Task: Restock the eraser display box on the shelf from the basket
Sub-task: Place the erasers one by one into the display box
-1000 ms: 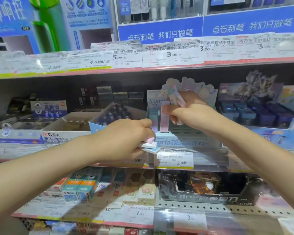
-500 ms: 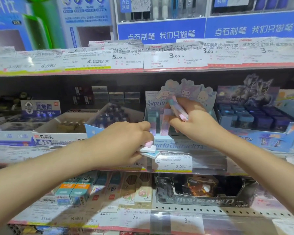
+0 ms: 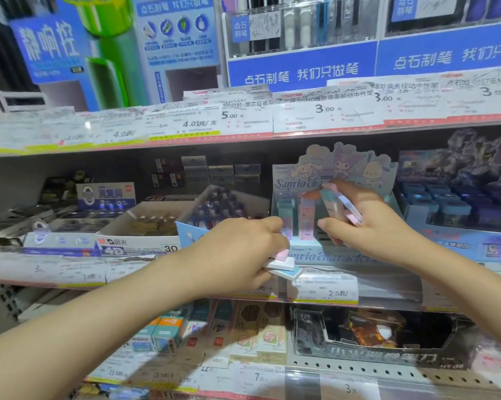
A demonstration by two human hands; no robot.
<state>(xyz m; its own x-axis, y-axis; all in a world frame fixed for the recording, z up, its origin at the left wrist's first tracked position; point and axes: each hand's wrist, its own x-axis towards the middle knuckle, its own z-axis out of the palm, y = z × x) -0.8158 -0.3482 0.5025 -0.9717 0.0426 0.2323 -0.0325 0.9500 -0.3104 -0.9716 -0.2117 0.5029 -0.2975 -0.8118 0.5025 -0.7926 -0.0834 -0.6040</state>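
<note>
Both hands grip erasers — right hand [image 3: 370,223] inside display box [image 3: 344,255].

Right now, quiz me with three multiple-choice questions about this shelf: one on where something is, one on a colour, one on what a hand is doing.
1. Where does the eraser display box stand?
A. on the middle shelf, left of the dark blue box
B. on the top shelf
C. on the floor

2. What colour is the upright eraser standing in the box beside the teal eraser?
A. black
B. pink
C. green

3. What is the left hand doing?
A. hanging empty
B. pressing flat on a price tag
C. holding a small stack of erasers

Answers:
1 A: the box sits under the price-tag rail with the dark blue box to its right.
2 B: its body is pale pink.
3 C: its fingers curl round pink, white and blue erasers, while the right hand holds others at the box.
</note>
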